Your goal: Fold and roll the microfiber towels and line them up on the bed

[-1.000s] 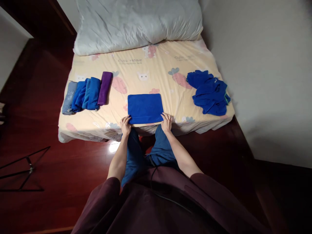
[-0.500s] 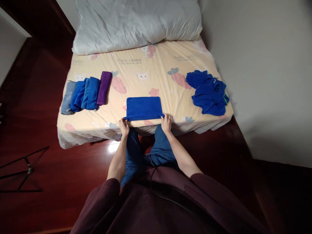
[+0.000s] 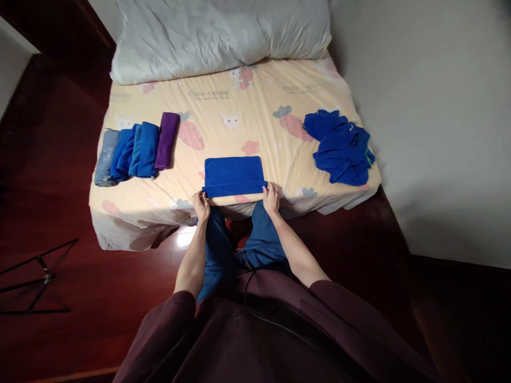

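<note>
A blue towel [image 3: 234, 173] lies flat on the bed at its front edge, with a narrow strip folded over along the side nearest me. My left hand [image 3: 202, 205] pinches the near left corner of that strip. At the near right corner, my right hand [image 3: 272, 198] grips the other end between thumb and fingers. To the left rests a row of rolled towels: a grey one [image 3: 107, 158], several blue ones [image 3: 144, 150] and a purple one [image 3: 167, 141]. On the right is a loose heap of crumpled blue towels [image 3: 342, 149].
The bed [image 3: 227, 133] has a yellow sheet printed with carrots and rabbits. A pale grey quilt [image 3: 223, 37] is bunched at the far end. A wall [image 3: 431, 133] stands along the right. Black metal stand legs [image 3: 46, 276] are on the red floor at lower left.
The folded strip along the towel's near edge has become slightly wider and flatter. Both hands keep their hold at the corners. The view has shifted a little.
</note>
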Demonstrator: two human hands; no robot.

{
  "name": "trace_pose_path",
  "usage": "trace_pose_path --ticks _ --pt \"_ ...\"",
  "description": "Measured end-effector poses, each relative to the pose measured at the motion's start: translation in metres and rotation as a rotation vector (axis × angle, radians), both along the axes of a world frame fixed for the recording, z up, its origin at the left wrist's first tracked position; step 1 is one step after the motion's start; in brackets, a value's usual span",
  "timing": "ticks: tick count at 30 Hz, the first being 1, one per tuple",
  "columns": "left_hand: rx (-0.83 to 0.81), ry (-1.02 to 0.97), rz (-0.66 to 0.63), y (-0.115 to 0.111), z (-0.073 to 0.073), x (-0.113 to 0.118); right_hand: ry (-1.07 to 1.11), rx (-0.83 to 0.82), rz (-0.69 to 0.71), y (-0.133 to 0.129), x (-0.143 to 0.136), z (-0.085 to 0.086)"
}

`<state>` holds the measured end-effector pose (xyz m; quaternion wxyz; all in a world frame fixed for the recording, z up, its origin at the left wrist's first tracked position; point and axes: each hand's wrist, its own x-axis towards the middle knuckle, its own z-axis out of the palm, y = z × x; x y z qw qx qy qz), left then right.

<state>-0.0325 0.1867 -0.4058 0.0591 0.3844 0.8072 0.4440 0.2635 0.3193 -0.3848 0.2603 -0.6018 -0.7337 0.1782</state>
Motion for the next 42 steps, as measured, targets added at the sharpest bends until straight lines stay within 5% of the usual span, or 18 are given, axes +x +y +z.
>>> trace_pose_path --ticks 23,31,38,42 --pt "-0.022 -0.008 0.025 0.004 0.0 0.002 -0.002 -0.037 -0.119 -0.003 -0.005 0.004" --pt "-0.028 0.078 0.023 0.0 0.012 0.007 -0.089 -0.042 -0.065 -0.009 -0.006 0.015" --pt "-0.047 0.145 -0.349 -0.004 0.028 0.018 -0.098 0.08 0.142 -0.013 -0.003 0.02" --pt "-0.088 0.146 -0.416 0.001 0.026 0.017 -0.106 0.055 0.191 -0.011 -0.003 0.017"
